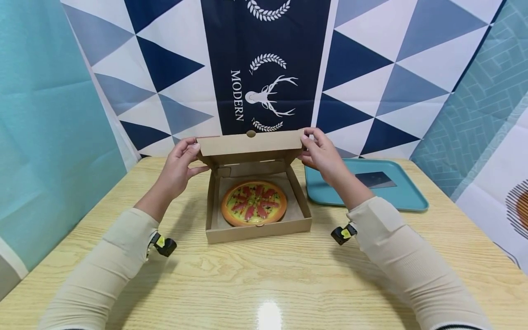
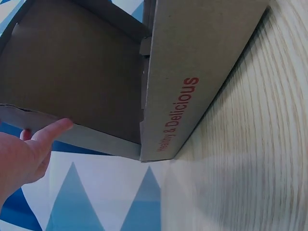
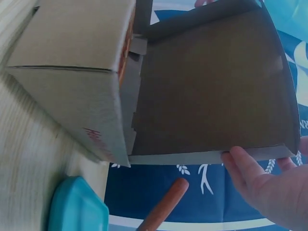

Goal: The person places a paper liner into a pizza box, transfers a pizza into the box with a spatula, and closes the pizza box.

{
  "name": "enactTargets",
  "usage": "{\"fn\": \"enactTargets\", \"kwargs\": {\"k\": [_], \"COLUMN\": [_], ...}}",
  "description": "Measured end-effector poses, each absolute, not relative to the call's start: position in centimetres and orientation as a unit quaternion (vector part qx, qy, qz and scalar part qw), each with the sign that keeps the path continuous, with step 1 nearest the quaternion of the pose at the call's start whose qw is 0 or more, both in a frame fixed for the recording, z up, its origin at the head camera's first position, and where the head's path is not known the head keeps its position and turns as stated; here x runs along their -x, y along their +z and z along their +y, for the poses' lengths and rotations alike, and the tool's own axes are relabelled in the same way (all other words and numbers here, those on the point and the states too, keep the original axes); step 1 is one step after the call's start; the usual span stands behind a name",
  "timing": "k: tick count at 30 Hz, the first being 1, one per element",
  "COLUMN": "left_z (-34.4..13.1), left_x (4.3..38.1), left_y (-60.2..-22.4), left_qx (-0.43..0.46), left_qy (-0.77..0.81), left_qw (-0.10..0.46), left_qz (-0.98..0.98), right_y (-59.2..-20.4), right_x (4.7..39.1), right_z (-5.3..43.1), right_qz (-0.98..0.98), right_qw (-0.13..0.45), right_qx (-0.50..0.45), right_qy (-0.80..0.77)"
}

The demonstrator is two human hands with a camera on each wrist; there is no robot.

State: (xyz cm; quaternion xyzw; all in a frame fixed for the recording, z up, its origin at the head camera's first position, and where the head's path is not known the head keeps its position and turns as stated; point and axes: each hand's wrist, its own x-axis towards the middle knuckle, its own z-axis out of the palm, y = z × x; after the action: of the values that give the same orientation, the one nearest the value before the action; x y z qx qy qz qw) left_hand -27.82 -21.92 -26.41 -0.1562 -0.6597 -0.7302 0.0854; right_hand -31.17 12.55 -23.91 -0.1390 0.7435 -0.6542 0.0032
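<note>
A brown cardboard pizza box (image 1: 259,232) stands on the table with its lid (image 1: 251,144) partly raised. Inside lies a pizza (image 1: 254,203) with an orange-brown crust and red toppings, flat on the bottom. My left hand (image 1: 176,167) pinches the lid's left front corner, thumb on the front flap. At the opposite corner, my right hand (image 1: 323,156) grips the lid between thumb and fingers. Red lettering (image 2: 178,114) marks the box's side in the left wrist view. The lid's bare inner face (image 3: 211,91) shows in the right wrist view.
Right of the box, a teal tray (image 1: 406,195) holds a dark flat blade-like piece (image 1: 376,179). A brown rounded handle (image 3: 166,204) juts out near the tray in the right wrist view. Behind the wooden table (image 1: 247,275) hangs a patterned cloth (image 1: 354,59).
</note>
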Motion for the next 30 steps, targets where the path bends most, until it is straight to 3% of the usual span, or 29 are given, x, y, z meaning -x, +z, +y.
{"fn": "enactTargets", "kwargs": {"k": [21,30], "left_z": [-22.5,-23.3], "left_x": [27.0,26.0], "left_y": [-27.6,-27.8], "left_qx": [0.167,0.163], "left_qy": [-0.691,-0.638], "left_qw": [0.108,0.092], "left_qz": [-0.695,-0.747], "right_y": [-26.0,-26.4], "right_x": [30.6,29.7], "right_z": [13.6,14.7], "right_qz": [0.746,0.777], "right_qw": [-0.003,0.013], "right_qx": [0.182,0.199], "right_qy": [-0.640,-0.598]}}
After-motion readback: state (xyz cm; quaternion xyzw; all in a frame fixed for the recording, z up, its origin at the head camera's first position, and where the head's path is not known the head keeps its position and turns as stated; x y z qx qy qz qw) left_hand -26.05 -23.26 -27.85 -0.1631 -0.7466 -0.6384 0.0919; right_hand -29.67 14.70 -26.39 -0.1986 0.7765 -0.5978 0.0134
